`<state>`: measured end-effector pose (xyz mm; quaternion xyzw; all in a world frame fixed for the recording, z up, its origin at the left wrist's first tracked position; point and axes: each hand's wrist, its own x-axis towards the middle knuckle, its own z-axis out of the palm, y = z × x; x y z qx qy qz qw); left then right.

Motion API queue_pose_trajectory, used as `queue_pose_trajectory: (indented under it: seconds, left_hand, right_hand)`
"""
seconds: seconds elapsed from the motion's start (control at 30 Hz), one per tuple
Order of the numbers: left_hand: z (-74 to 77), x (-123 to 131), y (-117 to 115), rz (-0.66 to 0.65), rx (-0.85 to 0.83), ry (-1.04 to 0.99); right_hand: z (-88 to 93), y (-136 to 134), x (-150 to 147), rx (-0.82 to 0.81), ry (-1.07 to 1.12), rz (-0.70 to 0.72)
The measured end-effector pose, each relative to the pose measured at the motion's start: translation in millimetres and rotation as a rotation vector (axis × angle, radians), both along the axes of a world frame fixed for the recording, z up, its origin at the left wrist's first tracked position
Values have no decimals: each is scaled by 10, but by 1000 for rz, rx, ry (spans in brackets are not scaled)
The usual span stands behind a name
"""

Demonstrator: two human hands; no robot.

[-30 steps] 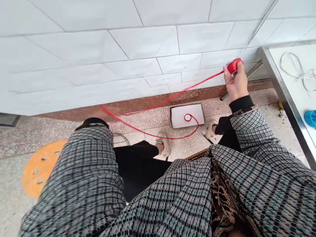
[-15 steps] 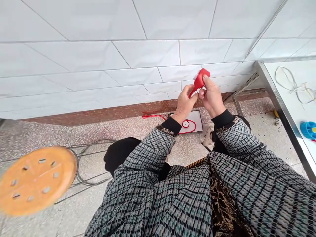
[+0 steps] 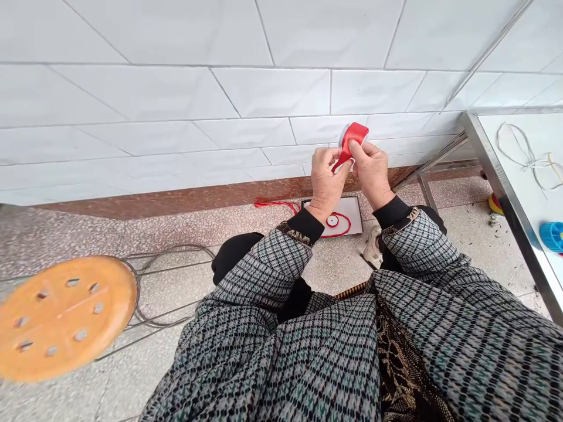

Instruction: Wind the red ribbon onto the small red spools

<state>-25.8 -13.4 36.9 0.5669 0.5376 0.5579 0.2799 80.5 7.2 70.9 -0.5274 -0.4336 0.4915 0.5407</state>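
Observation:
A roll of red ribbon [image 3: 354, 133] with a white side rim is held up before the tiled wall. My right hand [image 3: 373, 173] grips the roll, its thumb pressed on the red face. Just left of it, my left hand [image 3: 326, 179] pinches the narrow red end that runs down from the roll. Below my hands, a flat tray [image 3: 354, 205] with a dark edge lies on the floor. A red cord [image 3: 345, 218] loops on it around a small round piece, and more cord trails out to the left.
An orange stool seat [image 3: 65, 316] with holes and thin metal legs stands at the left. On the right is a metal-framed table [image 3: 501, 170] bearing pale wires [image 3: 530, 161] and a blue spool [image 3: 552, 235]. A tiled wall [image 3: 176, 94] rises ahead.
The ribbon roll has turned in my right hand, showing more of its white rim. My right fingers have shifted behind it, and my hands sit slightly closer together.

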Motion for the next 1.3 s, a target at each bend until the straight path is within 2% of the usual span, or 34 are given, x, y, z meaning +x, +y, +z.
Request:
queue_pose_trajectory:
  seconds: [0.1, 0.2, 0.4, 0.53, 0.63, 0.77, 0.83, 0.9, 0.97, 1.17, 1.3]
  left_hand:
    - [35, -98, 21, 22, 26, 47]
    - [55, -168, 37, -29, -8, 16]
    - [51, -208, -19, -253, -262, -343]
    - [54, -186, -89, -325, -339, -517]
    - [40, -159, -132, -337, -383, -575]
    - [-25, -138, -162, -350, -446, -500]
    - [-69, -151, -158, -359, -416, -360]
    - [-115, -176, -141, -304, -357, -194]
    - [-158, -197, -124, -255, -340, -110]
    - [-255, -194, -127, -353, -459, -298]
    - [-261, -238, -114, -295, -338, -96]
  right_hand:
    - [-57, 16, -28, -2, -49, 2]
    - [-76, 22, -53, -21, -24, 41]
    - [0, -3, -121, -80, 2, 15]
    - [1, 23, -95, -187, 173, 3]
    - [-53, 76, -39, -247, 288, 10]
    - [-81, 141, 17, -350, 404, 77]
    - [-47, 155, 36, -422, 463, 90]
    - [6, 153, 55, -487, 504, 91]
    - [58, 142, 75, -539, 534, 96]
    - [117, 105, 142, -588, 574, 124]
    - [130, 80, 190, -560, 524, 170]
